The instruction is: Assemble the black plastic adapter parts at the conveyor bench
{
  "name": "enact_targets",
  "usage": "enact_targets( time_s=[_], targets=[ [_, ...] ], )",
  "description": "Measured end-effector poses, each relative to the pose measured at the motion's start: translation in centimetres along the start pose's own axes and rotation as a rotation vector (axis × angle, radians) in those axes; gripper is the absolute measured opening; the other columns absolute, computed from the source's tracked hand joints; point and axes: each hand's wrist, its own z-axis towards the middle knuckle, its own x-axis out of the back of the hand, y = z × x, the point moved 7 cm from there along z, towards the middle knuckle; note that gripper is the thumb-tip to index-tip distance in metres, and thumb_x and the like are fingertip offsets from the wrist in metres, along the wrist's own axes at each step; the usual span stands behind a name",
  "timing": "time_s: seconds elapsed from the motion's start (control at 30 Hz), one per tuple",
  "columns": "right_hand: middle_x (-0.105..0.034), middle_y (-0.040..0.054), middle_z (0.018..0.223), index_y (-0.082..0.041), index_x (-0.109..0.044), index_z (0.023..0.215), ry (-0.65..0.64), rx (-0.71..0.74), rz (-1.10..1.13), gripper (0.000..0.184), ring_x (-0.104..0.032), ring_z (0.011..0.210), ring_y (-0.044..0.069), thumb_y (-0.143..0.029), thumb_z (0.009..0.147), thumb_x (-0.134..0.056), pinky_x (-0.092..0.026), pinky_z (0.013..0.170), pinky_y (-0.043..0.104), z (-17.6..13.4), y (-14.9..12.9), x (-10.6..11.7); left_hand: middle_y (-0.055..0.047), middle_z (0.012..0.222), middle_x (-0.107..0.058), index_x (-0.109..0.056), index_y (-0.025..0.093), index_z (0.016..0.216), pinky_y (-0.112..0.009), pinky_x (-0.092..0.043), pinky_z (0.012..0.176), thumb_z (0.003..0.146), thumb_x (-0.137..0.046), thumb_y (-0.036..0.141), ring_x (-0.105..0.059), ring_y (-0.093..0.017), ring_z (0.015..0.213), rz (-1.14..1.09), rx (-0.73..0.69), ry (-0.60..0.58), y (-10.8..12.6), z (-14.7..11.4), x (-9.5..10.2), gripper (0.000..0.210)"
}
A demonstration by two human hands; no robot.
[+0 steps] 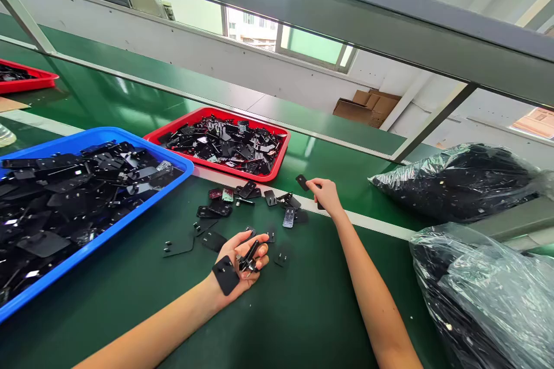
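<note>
My left hand [242, 262] is palm up, its fingers curled around a black plastic part with a short stem [248, 258]. A flat black plate [225, 275] with rounded corners lies across the base of that palm. Farther out to the right, my right hand [324, 195] pinches a small black plate [302, 182] between thumb and fingers. Below that hand, another dark piece shows partly behind the fingers. Loose black plates [215, 207] and a clear-looking piece [288, 217] are scattered on the green table [303, 300] between and beyond my hands.
A blue tray [173, 181] heaped with black parts stands at the left. Behind the loose pieces is a red tray [277, 170] of similar parts; another red tray [43, 81] sits far left. Plastic bags [489, 294] of dark material lie at the right. A metal beam [303, 0] crosses overhead.
</note>
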Motion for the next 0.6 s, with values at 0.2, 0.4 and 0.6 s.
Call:
enact_targets(
  time_s=[0.2, 0.4, 0.6],
  targets=[
    [-0.053, -0.0018, 0.065, -0.019, -0.055, 0.073, 0.145, 0.034, 0.377, 0.031, -0.046, 0.042, 0.007, -0.047, 0.082, -0.046, -0.039, 0.048, 0.024, -1.2, -5.0, 4.1, -0.002, 0.061, -0.045, -0.056, 0.009, 0.082, -0.013, -0.027, 0.027, 0.087, -0.039, 0.029, -0.045, -0.010, 0.047, -0.008, 0.008, 0.004, -0.1, 0.0, 0.2, 0.026],
    [-0.052, -0.0034, 0.060, -0.017, -0.059, 0.067, 0.175, 0.070, 0.749, 0.021, -0.043, 0.038, 0.006, -0.035, 0.078, -0.060, -0.033, 0.043, 0.023, -3.7, -9.1, 6.1, -0.002, 0.061, -0.045, -0.056, 0.009, 0.082, -0.013, -0.027, 0.027, 0.088, -0.037, 0.028, -0.044, -0.010, 0.048, -0.004, 0.002, -0.003, 0.0, 0.0, 0.0, 0.028],
    [-0.052, -0.0032, 0.059, -0.016, -0.059, 0.063, 0.197, 0.094, 0.738, 0.022, -0.044, 0.038, 0.006, -0.032, 0.079, -0.060, -0.032, 0.044, 0.024, -4.7, -10.4, 6.3, -0.002, 0.062, -0.045, -0.056, 0.009, 0.083, -0.013, -0.027, 0.028, 0.088, -0.037, 0.027, -0.044, -0.010, 0.048, 0.007, -0.006, -0.001, 0.2, -0.1, -0.1, 0.027]
  ],
)
